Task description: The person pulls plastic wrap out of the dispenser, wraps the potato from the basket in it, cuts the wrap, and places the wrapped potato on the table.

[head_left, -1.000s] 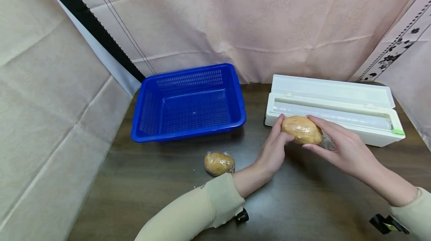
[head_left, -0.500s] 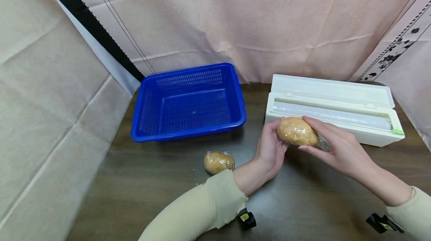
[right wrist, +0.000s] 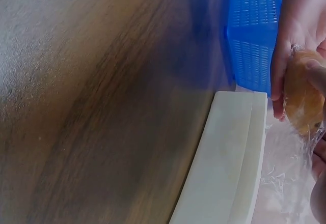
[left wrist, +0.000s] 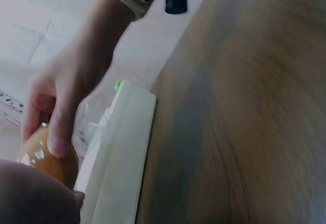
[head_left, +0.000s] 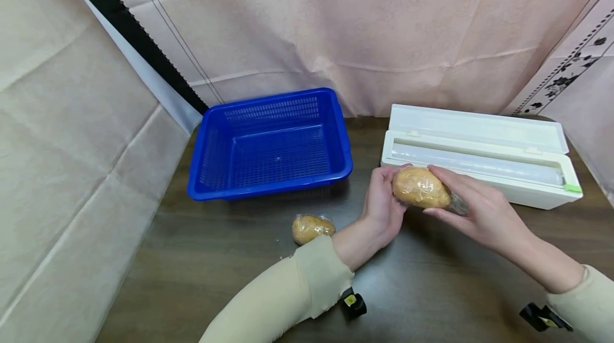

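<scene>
A potato (head_left: 418, 187) in shiny cling film is held between both hands, in front of the film box. My left hand (head_left: 381, 210), palm turned up, cups its left end, with some fingers hidden behind it. From the other side my right hand (head_left: 484, 212) grips it between thumb and fingers. Loose film (right wrist: 285, 183) trails off the potato's right end in the right wrist view. In the left wrist view the right thumb lies along the potato (left wrist: 43, 155). Another wrapped potato (head_left: 310, 227) rests on the table, partly behind the left forearm.
A white cling film box (head_left: 537, 194) stands at the back right, lid up, its roll (head_left: 475, 163) showing. To its left sits a blue plastic basket (head_left: 268, 192) with nothing in it. Pale cloth (head_left: 364, 29) hangs behind the dark wooden table (head_left: 192, 279).
The left hand has turned palm up and slid under the potato's left end. Both hands have shifted slightly left with the potato. The other potato has stayed on the table.
</scene>
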Motion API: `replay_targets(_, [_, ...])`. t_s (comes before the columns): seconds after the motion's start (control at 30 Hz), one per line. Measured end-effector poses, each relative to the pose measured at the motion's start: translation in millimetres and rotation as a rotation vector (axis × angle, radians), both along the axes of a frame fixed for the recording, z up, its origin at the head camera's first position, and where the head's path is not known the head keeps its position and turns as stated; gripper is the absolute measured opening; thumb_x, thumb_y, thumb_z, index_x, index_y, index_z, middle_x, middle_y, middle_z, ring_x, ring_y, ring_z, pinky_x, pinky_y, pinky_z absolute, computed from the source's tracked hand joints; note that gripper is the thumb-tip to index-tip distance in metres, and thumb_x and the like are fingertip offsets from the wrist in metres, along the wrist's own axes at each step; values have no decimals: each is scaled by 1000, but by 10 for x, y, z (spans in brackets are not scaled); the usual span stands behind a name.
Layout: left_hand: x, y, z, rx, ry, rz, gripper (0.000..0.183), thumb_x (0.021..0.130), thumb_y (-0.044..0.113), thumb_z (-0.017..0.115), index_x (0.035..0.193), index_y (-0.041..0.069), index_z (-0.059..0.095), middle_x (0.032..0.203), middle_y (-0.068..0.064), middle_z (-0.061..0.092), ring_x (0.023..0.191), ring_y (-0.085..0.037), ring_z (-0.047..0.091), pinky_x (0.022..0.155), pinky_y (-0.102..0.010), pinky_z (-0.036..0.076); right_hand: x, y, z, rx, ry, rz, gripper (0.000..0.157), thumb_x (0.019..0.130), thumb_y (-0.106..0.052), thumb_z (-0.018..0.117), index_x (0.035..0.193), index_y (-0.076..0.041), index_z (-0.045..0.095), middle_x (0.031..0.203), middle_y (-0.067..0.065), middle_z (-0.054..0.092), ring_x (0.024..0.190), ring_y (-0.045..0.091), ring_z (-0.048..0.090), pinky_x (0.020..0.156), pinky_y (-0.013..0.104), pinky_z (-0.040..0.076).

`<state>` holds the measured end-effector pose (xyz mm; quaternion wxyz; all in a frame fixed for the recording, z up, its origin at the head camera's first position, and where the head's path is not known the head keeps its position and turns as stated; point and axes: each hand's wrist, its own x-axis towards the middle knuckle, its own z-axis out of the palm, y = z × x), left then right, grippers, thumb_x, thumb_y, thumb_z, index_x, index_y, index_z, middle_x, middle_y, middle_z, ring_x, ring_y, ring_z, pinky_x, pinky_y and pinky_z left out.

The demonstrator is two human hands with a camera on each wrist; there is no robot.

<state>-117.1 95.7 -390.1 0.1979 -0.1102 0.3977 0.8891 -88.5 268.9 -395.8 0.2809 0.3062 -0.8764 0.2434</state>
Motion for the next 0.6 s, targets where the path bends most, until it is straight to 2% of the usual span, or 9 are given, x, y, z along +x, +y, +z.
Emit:
replay_targets(0.13, [13,65,32,-16,-59,115,38,86,32,45,102,2,61,106,-8,65,100,-20,60,88,-35,41,0,-26,-12,8,18,16,73,89,-62,52,133,-5,57,116,13,67,100,31,63,104,8,27])
replay_targets(0.23, [13,73,28,-30,-69,126,36,87,32,46,99,3,61,104,-8,65,97,-19,60,86,-34,42,0,-28,-24,10,22,22,73,89,-62,51,133,-4,56,116,14,67,100,31,63,104,9,26])
replay_targets(0.3, [11,53,16,-61,-56,87,36,87,33,46,101,4,61,104,-7,65,97,-18,60,84,-33,43,0,-24,-32,8,22,25,73,89,-62,52,133,-4,56,116,13,67,100,30,63,104,9,27])
replay_targets(0.37, [10,20,1,-134,-28,28,38,88,34,47,104,5,64,104,-4,65,96,-16,59,84,-32,42,1,-15,-37,7,15,27,74,89,-62,52,133,-4,56,117,13,67,101,29,62,104,9,27])
replay_targets(0.47, [11,-48,1,-354,64,-57,39,88,37,51,114,12,66,112,3,65,102,-10,57,89,-30,41,-1,-2,-43,-3,11,40,73,88,-61,55,133,-3,57,119,13,66,104,26,62,104,9,28])
replay_targets(0.6, [-2,-188,53,-683,274,-185,47,91,43,51,133,21,56,130,12,57,119,-2,49,103,-27,34,-6,6,-42,-13,-2,65,72,87,-59,57,132,-3,57,120,13,66,109,22,61,104,11,30])
